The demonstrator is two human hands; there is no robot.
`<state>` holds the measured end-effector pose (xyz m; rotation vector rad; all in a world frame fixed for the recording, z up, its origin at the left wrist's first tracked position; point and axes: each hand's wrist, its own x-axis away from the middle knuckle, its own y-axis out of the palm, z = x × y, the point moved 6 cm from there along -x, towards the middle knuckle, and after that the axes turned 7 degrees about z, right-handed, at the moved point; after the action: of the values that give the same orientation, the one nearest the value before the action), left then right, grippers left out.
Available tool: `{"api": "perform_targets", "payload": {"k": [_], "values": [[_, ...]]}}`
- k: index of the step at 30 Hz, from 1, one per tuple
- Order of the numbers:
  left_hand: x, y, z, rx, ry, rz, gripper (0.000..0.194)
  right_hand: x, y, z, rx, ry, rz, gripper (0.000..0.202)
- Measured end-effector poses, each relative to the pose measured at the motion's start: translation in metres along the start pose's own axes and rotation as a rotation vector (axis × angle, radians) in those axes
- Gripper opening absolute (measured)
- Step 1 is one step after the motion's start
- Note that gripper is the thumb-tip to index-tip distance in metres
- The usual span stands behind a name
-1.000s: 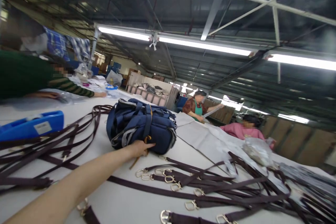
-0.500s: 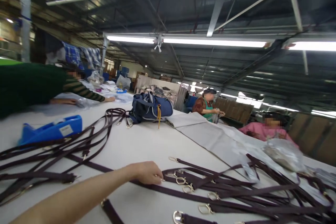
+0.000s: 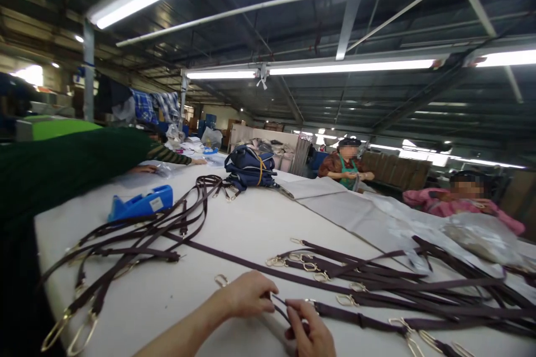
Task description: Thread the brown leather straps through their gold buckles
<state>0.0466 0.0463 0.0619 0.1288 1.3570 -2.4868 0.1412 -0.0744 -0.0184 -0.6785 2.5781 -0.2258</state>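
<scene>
My left hand (image 3: 250, 294) is closed on a thin dark strap at the lower middle of the head view. Close to its right, my right hand (image 3: 309, 328) pinches the same strap, which bends between the two. A gold clasp (image 3: 221, 280) shows just behind my left wrist. Several dark brown straps (image 3: 377, 295) with gold clasps lie to the right of my hands. Another bundle of such straps (image 3: 138, 245) is spread on the left of the white table (image 3: 234, 223).
A blue tape dispenser (image 3: 141, 204) sits at the left, and a navy bag (image 3: 249, 167) at the table's far side. One person in dark green leans in from the left. Two more people are at the right, near plastic-wrapped goods (image 3: 477, 234).
My right hand has come into view beside my left. My left hand has moved a little down and right and now holds a strap. The camera view has shifted left.
</scene>
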Motion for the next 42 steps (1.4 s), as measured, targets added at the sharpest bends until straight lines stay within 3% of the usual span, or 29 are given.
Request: {"api": "perform_targets", "payload": {"k": [5, 8, 14, 23, 30, 42], "values": [[-0.017, 0.013, 0.008, 0.213, 0.017, 0.079, 0.016, -0.008, -0.022, -0.009, -0.014, 0.038, 0.019, 0.044], [-0.015, 0.019, -0.002, 0.335, -0.009, 0.122, 0.016, -0.009, -0.029, -0.012, -0.018, 0.084, -0.001, 0.041], [-0.010, 0.034, -0.031, 0.562, -0.144, -0.116, 0.021, -0.008, -0.026, -0.021, -0.107, 0.104, -0.016, 0.036], [-0.011, 0.021, -0.018, 0.722, -0.179, -0.103, 0.027, -0.008, -0.030, -0.024, -0.145, 0.129, -0.117, 0.032], [-0.009, 0.021, -0.022, 0.882, -0.261, -0.056, 0.035, -0.008, -0.034, -0.038, -0.158, 0.102, -0.089, 0.033], [-0.010, 0.019, -0.023, 0.935, -0.243, 0.001, 0.021, -0.008, -0.029, -0.041, -0.118, 0.045, -0.174, 0.026]]}}
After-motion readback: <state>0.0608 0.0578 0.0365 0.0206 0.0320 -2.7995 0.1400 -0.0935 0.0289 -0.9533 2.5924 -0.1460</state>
